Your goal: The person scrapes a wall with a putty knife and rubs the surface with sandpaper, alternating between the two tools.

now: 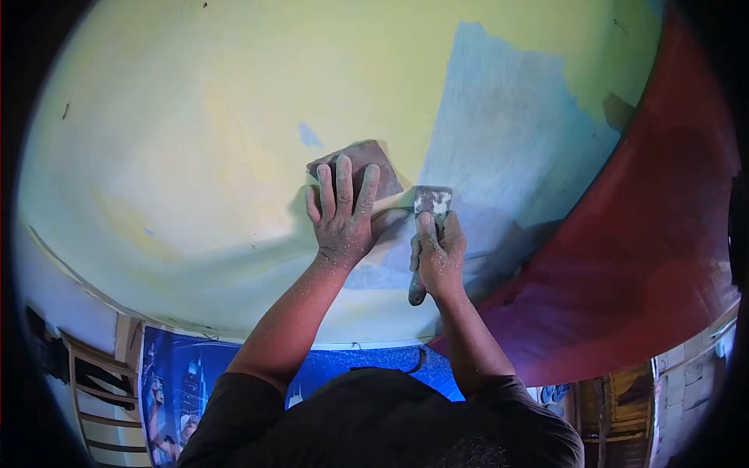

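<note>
My left hand (pixel 344 210), fingers stretched and spread, holds a brown sheet that looks like sandpaper (pixel 380 165) flat against a pale yellow-green painted surface (pixel 257 93). Dust coats both hands and forearms. Just to the right, my right hand (pixel 441 256) is closed round a scraper (pixel 434 200), its handle end sticking out below the fist. White residue marks the scraper's broad blade, which points up beside a blue-grey patch (pixel 507 109) where the yellow-green coat is absent. A smaller bluish spot (pixel 310 135) shows above the sheet.
A dark red expanse (pixel 616 257) borders the painted surface on the right. Below hangs a blue poster with a city skyline (pixel 193 374). A wooden rack with rungs (pixel 105 421) stands at lower left, and wooden boards (pixel 628 405) show at lower right.
</note>
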`<state>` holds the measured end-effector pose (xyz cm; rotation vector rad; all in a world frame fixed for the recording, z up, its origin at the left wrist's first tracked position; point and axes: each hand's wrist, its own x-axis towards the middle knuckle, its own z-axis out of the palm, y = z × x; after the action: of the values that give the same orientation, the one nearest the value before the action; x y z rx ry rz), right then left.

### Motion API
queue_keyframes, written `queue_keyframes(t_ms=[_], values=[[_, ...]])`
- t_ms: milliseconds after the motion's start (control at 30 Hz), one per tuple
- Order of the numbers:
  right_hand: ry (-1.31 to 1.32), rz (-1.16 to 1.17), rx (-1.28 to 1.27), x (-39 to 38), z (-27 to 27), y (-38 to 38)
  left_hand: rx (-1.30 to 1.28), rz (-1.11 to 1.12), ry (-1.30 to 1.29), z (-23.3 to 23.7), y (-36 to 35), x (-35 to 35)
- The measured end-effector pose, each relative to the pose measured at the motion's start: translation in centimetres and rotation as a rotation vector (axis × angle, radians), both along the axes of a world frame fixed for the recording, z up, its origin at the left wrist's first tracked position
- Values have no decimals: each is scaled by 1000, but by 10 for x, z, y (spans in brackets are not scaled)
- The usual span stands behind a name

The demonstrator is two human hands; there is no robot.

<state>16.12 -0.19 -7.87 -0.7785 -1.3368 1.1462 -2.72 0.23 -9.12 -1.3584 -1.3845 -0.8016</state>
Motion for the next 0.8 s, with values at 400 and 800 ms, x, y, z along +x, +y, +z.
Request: queue_keyframes(t_ms=[400, 800], values=[[-5, 11, 29, 1, 6, -3, -3, 27, 17, -8, -2, -5], [29, -17, 62, -2, 33, 3, 59, 9, -27, -7, 0, 1]])
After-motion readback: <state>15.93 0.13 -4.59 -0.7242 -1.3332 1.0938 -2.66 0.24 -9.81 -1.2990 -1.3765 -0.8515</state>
